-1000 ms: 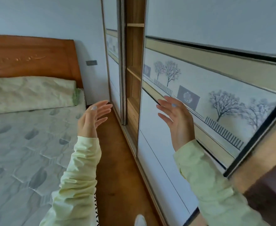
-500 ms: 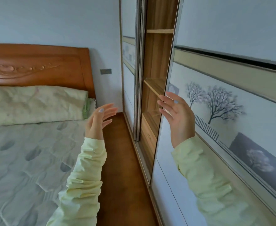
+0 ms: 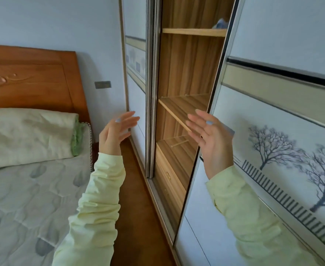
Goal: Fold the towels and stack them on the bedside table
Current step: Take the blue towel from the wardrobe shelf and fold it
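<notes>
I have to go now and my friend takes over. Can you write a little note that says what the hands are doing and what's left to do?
Left hand: open, empty, raised over the floor by the bed.
Right hand: open, empty, raised at the wardrobe's open gap.
Towels: none clearly in view; something bluish on the top shelf is too hidden to tell. Bedside table not visible.
Done: nothing shows.
Left: find towels, fold, stack.

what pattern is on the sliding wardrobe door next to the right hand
Bare grey trees above a striped fence, printed on a pale panel of the sliding door; the head view shows it.
</notes>
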Demonstrator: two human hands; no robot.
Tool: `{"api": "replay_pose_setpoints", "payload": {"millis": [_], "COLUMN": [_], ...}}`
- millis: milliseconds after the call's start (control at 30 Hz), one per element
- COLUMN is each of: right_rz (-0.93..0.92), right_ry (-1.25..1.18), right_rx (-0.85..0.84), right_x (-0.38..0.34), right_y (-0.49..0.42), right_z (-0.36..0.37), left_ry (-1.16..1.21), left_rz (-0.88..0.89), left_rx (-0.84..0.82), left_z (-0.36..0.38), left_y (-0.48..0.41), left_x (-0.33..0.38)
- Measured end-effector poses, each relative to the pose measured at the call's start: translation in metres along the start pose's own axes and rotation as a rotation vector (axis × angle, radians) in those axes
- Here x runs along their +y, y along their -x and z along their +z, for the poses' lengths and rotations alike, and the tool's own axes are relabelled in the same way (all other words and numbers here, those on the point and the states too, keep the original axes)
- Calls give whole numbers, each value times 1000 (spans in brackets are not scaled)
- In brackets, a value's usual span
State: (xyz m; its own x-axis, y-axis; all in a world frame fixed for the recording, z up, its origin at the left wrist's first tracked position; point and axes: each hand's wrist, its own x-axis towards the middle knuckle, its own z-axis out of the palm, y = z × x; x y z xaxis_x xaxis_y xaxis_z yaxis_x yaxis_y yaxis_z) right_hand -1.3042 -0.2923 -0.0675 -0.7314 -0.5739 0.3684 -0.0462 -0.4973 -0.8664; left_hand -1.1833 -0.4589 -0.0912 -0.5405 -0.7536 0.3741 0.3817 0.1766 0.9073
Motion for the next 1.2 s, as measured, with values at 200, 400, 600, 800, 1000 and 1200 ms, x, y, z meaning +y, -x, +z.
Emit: {"api": "replay_pose_setpoints", "payload": {"millis": [200,400,600,800,1000,1200], "right_rz": [-51,-106,-108,-119,-206,-254], "right_ry": [9,13,56,97,124,139], "right_rx": [103,271,445,592,735,746], "right_x": [46,72,88,97,122,139], "right_y": [-75,-135,-175,-211,-263,-316], "right_z": [38,56,55,43,27,6], "left_ry": [25,40,113,61,164,196], "left_rz": [-15,16,-21,-24,-37,-65], "left_rx": [-127,-258,-362,-440,-457,-524], "left_z": [-26,-27,-8,17,42,78], "left_y": [-118,-212,-272,-324,-374,-431], "left_x": [-32,-57,-90,-127,-158,-182]}}
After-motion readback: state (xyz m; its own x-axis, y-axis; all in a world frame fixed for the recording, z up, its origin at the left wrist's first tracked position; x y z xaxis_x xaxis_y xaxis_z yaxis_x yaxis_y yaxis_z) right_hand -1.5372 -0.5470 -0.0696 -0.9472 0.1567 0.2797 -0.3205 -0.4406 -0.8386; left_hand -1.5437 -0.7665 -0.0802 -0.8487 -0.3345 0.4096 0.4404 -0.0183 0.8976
